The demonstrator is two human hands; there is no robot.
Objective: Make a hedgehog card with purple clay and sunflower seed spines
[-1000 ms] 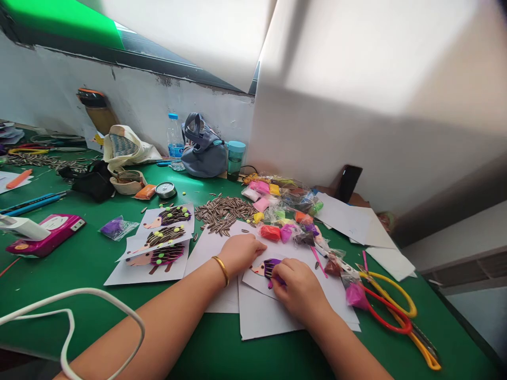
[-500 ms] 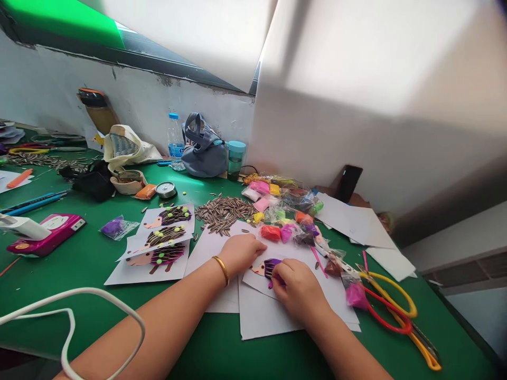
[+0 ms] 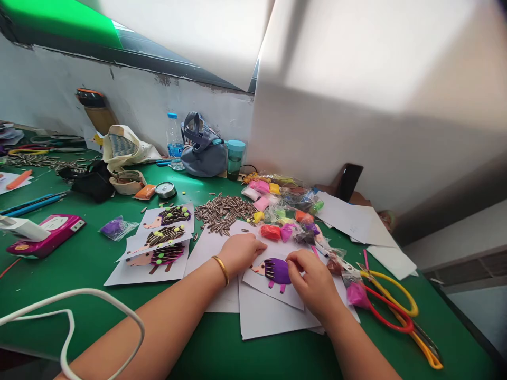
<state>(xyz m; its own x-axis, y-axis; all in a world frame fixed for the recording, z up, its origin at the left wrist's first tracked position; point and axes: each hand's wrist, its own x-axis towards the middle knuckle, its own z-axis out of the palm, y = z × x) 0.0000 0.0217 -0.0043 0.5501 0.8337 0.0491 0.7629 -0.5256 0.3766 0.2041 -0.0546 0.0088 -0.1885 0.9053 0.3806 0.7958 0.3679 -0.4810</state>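
A clay hedgehog [image 3: 279, 272] with a purple body, pale face, pink feet and a few striped sunflower seeds pressed in near the head lies on a white paper card [image 3: 265, 290]. At the card's upper left rests my left hand [image 3: 241, 254], fingers curled and pressed together, their undersides hidden. My right hand [image 3: 312, 279] is over the card's right side, thumb and forefinger closed by the purple body's edge; anything between them is too small to make out. Larger white sheets [image 3: 273, 324] lie beneath the card.
Beyond my hands lie a pile of sunflower seeds [image 3: 225, 211] and bagged coloured clay [image 3: 270, 232]. Finished-looking hedgehog cards [image 3: 158, 258] overlap on the left. Scissors [image 3: 390, 311] with red and yellow handles lie right. A white cable [image 3: 75, 293] loops in front, lower left.
My right hand has moved right and slightly up off the hedgehog, uncovering its purple body and pink feet. My left hand stays in place.
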